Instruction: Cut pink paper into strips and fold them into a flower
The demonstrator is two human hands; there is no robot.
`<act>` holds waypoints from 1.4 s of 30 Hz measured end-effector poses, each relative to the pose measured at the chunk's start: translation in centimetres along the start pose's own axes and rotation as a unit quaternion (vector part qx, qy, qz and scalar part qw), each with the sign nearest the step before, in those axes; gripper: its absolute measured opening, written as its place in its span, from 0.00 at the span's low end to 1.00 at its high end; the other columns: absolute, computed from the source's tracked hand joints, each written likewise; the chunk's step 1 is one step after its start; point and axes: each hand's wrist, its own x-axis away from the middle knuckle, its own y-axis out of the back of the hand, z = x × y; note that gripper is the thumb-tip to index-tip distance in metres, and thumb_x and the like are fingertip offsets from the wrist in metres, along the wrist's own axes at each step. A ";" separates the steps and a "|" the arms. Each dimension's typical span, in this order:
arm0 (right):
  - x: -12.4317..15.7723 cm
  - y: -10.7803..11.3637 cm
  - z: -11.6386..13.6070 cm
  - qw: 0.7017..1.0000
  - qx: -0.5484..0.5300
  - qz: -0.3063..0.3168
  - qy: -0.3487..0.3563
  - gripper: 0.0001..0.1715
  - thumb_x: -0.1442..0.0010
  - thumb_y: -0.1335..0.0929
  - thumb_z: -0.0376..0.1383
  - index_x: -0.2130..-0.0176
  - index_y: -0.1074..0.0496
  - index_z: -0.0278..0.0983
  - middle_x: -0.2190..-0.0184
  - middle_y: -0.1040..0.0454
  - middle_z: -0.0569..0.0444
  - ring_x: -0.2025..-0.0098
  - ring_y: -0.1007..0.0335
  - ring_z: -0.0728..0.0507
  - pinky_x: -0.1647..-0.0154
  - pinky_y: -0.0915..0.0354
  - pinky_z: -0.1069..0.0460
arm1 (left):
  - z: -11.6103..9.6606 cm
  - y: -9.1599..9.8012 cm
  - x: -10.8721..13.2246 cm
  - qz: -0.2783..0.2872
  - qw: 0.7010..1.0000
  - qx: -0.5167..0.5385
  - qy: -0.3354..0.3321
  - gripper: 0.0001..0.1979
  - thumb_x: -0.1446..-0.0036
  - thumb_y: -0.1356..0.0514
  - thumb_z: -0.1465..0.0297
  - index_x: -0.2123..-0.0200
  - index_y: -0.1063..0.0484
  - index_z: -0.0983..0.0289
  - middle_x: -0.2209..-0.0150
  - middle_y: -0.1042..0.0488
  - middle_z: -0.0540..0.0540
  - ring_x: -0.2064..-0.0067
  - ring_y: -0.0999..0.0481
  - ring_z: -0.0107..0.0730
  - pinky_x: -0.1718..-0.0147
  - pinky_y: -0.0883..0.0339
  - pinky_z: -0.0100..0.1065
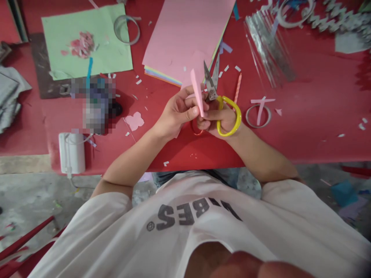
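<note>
Left hand (174,112) pinching pink paper strip (197,94) between thumb and fingers; strip's long axis upright, tip leaning 11 o'clock. Right hand (223,122) gripping yellow-handled scissors (211,94), fingers through loops, blades parted toward 12 o'clock, just beside strip's 3 o'clock edge; right hand nearer blades.

Bare left hand (176,114) lies at 9 o'clock of the pair, thumb pressed forward against the forefinger side, other fingers curled. Bare right hand (222,122) lies at 3 o'clock, fingers flexed inward, just beside the left fingers. Bare left forearm (133,154) angles in from 7 o'clock; bare right forearm (261,154) from 4 o'clock. Both wrists are slightly bent.
</note>
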 end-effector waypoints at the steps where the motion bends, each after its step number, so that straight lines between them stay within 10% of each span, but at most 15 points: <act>1: 0.0 0.0 -0.2 1.000 0.023 -0.010 0.018 0.34 0.45 0.13 0.46 0.53 0.33 0.44 0.72 0.26 0.64 0.74 0.32 0.48 0.75 0.36 0.54 | 0.0 -0.1 0.0 -0.016 1.000 -0.002 -0.007 0.31 0.49 0.14 0.48 0.53 0.22 0.57 0.58 0.14 0.53 0.47 0.10 0.49 0.54 0.12 0.40; 5: 0.4 -0.4 -0.5 0.987 0.099 -0.009 0.127 0.36 0.35 0.23 0.68 0.53 0.36 0.47 0.75 0.36 0.66 0.78 0.43 0.47 0.74 0.41 0.52 | -0.7 1.3 -0.8 -0.122 0.990 0.015 -0.065 0.20 0.37 0.19 0.54 0.60 0.24 0.57 0.60 0.15 0.50 0.51 0.09 0.39 0.58 0.14 0.31; 10: 2.5 -2.6 0.5 0.988 0.130 0.069 0.038 0.51 0.43 0.36 0.87 0.55 0.38 0.46 0.71 0.43 0.64 0.75 0.47 0.47 0.74 0.42 0.51 | -2.3 4.2 -1.6 -0.193 0.977 0.022 -0.084 0.14 0.28 0.26 0.58 0.60 0.26 0.55 0.61 0.15 0.48 0.49 0.10 0.33 0.58 0.17 0.23; 19: 3.7 -2.4 0.5 0.972 0.154 0.180 0.001 0.53 0.42 0.41 0.88 0.53 0.38 0.46 0.70 0.42 0.63 0.75 0.46 0.47 0.74 0.39 0.50 | -2.9 2.9 -1.1 -0.191 0.973 0.051 -0.119 0.11 0.29 0.27 0.66 0.57 0.27 0.56 0.58 0.17 0.46 0.59 0.12 0.24 0.62 0.18 0.23; 28: 3.8 -2.5 0.8 0.970 0.162 0.183 -0.004 0.54 0.45 0.39 0.89 0.55 0.38 0.45 0.73 0.39 0.63 0.77 0.44 0.47 0.75 0.39 0.50 | -2.6 3.5 -1.2 -0.185 0.971 -0.008 -0.151 0.20 0.31 0.22 0.54 0.53 0.28 0.54 0.57 0.19 0.46 0.49 0.12 0.30 0.57 0.16 0.29; 36: 3.9 -2.3 0.9 0.970 0.162 0.183 0.010 0.53 0.40 0.41 0.87 0.53 0.37 0.44 0.73 0.39 0.64 0.76 0.45 0.47 0.75 0.38 0.51 | -3.1 2.3 -1.0 -0.184 0.970 0.005 -0.158 0.12 0.29 0.26 0.68 0.55 0.27 0.56 0.62 0.23 0.46 0.66 0.17 0.23 0.65 0.19 0.25; 42: 3.9 -1.5 1.7 0.963 0.228 0.142 0.023 0.53 0.33 0.40 0.82 0.47 0.30 0.39 0.72 0.30 0.58 0.74 0.27 0.43 0.72 0.29 0.50 | -2.3 3.7 -1.8 -0.159 0.972 -0.053 -0.167 0.18 0.33 0.21 0.59 0.52 0.25 0.55 0.61 0.21 0.47 0.65 0.18 0.23 0.65 0.22 0.25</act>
